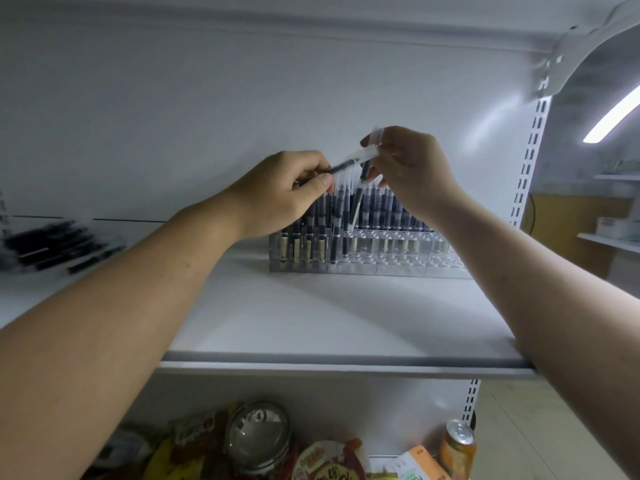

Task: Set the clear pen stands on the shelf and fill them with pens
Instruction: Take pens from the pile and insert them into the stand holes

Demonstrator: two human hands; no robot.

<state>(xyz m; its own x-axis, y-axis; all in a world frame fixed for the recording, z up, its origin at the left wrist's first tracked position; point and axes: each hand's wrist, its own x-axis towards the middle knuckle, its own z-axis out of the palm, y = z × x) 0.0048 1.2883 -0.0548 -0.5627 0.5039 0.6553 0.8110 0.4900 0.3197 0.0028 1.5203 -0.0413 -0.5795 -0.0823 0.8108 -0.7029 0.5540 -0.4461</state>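
Observation:
A clear pen stand (pixel 367 261) sits at the back of the white shelf (pixel 329 317), with several black pens upright in its rear rows and left part. Its front right holes show no pens. My left hand (pixel 287 192) pinches the dark end of a black pen (pixel 341 166) above the stand. My right hand (pixel 405 168) grips a clear plastic sleeve (pixel 369 154) that covers the pen's other end. Both hands hover over the stand without touching it.
A blurred pile of loose black pens (pixel 59 245) lies on the shelf at the far left. Below the shelf's front edge are a glass jar (pixel 258 434), snack packets and an orange can (pixel 457 445). A slotted upright (pixel 530 157) bounds the right side.

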